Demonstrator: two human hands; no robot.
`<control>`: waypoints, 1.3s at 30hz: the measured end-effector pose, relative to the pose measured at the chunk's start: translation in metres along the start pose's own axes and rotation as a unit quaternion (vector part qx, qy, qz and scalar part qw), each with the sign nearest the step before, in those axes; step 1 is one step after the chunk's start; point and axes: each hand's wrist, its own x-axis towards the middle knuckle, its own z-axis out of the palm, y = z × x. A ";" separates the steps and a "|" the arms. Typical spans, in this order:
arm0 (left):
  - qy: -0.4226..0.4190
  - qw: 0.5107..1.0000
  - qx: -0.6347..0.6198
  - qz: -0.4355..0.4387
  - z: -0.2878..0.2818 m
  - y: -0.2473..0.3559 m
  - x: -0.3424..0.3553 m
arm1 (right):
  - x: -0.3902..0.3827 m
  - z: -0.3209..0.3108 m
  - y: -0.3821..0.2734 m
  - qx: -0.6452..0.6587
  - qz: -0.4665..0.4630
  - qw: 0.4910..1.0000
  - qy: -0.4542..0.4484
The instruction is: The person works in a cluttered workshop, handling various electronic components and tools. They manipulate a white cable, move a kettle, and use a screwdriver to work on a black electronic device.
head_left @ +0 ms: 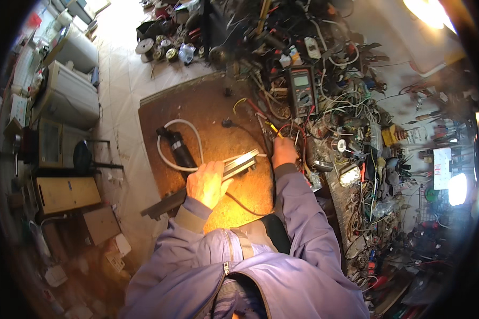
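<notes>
My left hand (206,183) is closed around a long narrow metal bar (242,163), which slants across the worktable from lower left to upper right. Its lit upper part looks pale; the lower end past my wrist is dark. My right hand (285,152) is at the table's right edge, fingers curled at the near end of a slim yellow tool (274,129); its kind is unclear. Just beyond my left hand lies a black cylindrical tool (181,151), with a white cord (189,123) looped around it. A thin dark cable (245,204) runs beneath the bar.
The brown worktable (165,101) is bordered on the right by heaped wires, tools and parts. A multimeter (302,90) lies in that heap. Several wire spools (145,47) sit on the floor beyond. Cabinets (69,194) and a black chair (85,156) stand at left.
</notes>
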 end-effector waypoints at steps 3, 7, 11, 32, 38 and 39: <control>0.018 1.000 -0.004 0.009 0.003 -0.001 -0.001 | -0.005 0.012 0.000 -0.034 -0.061 0.997 -0.022; 0.030 1.000 -0.002 0.008 0.009 -0.002 -0.004 | 0.005 -0.002 -0.016 -0.023 0.037 0.994 -0.102; -0.003 1.000 0.009 -0.030 -0.004 0.017 0.003 | 0.007 0.013 0.001 -0.005 -0.021 0.991 -0.129; -0.034 0.991 0.028 -0.125 0.001 0.034 0.012 | 0.078 -0.205 0.262 0.581 0.251 0.768 -0.102; -0.045 0.991 0.030 -0.125 0.006 0.028 0.012 | 0.150 -0.179 0.367 0.270 0.257 0.913 0.168; -0.046 0.991 0.028 -0.124 0.005 0.029 0.014 | 0.162 -0.173 0.374 0.247 0.243 0.919 0.186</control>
